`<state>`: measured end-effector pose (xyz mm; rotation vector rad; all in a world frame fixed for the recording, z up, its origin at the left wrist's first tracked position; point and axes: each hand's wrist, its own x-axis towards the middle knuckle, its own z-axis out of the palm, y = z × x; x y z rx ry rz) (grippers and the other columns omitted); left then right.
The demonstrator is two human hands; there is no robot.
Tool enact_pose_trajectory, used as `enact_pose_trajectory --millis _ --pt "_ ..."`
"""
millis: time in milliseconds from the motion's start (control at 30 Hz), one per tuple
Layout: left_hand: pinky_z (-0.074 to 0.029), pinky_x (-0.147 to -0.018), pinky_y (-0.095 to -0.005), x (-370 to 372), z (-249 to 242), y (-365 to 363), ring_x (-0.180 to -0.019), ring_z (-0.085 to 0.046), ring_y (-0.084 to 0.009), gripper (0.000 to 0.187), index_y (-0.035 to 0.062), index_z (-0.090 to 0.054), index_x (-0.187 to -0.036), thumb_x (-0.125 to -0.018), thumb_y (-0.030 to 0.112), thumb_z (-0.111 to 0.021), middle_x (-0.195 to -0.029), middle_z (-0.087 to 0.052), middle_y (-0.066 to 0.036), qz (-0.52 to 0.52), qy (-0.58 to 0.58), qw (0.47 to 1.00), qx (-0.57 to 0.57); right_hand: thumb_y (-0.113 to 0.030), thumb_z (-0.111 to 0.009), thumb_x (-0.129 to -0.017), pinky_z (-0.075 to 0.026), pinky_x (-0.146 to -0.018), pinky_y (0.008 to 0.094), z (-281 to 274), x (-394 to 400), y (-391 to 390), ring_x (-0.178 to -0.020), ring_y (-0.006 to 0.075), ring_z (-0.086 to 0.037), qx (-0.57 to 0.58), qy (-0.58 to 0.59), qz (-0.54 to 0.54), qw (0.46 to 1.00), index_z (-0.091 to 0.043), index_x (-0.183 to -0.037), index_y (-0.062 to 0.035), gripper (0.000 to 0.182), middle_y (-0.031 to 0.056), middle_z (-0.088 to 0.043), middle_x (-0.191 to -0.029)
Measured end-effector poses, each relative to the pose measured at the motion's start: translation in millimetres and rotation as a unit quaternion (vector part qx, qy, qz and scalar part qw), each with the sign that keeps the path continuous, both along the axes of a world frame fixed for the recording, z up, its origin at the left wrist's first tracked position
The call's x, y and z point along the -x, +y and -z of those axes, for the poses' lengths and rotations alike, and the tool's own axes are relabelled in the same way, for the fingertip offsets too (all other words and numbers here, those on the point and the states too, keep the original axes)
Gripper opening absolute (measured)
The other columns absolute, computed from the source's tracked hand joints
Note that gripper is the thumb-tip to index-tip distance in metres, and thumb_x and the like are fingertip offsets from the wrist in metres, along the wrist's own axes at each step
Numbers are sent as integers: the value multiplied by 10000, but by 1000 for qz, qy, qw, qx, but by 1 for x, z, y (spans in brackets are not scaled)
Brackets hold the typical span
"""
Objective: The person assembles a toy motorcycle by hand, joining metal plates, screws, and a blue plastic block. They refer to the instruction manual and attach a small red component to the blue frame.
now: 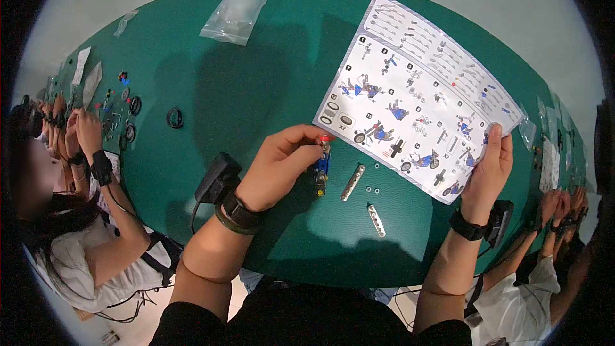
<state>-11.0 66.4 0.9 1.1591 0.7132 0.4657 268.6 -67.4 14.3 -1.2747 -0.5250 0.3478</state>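
Observation:
Pinched in the fingers of my left hand (288, 157) is a small partly built model (321, 176) with blue, black, red and yellow parts, hanging down toward me. My right hand (492, 166) grips the lower right edge of a printed instruction sheet (410, 83), thumb on the front. The sheet is tilted and shows numbered assembly drawings of a blue motorcycle. Between my hands lie a perforated metal strip (353, 182), a second perforated strip (377, 220) and a few small nuts (373, 189). My left fingers partly hide the model's upper end.
A clear plastic bag (240, 9) lies at the back of the green table (275, 83). Left of me are a black ring-shaped part (174, 117) and several loose parts by a co-worker's hand (83, 131). More people sit along the right side.

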Motion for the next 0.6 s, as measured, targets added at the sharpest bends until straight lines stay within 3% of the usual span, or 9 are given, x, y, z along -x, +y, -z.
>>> enact_pose_trajectory --millis 167,600 --pt "-413 -661 -200 -2 4 -2 -734 -514 -51 199 35 -629 -1056 -873 81 -564 -903 -626 12 -19 -6 1000 -16 -176 -524 -970 -470 -792 234 1 -1 -1 -877 98 -596 -2 -1 -6 1000 -570 -1067 10 215 97 -649 -1032" --pt "-395 -669 -183 -1 6 -1 -759 -504 -24 170 25 -624 -1040 -891 90 -574 -895 -613 36 -13 7 1000 -9 -177 -517 -971 -486 -794 239 2 -1 -1 -889 109 -615 -4 -1 -10 1000 -561 -1084 28 238 111 -649 -1051"
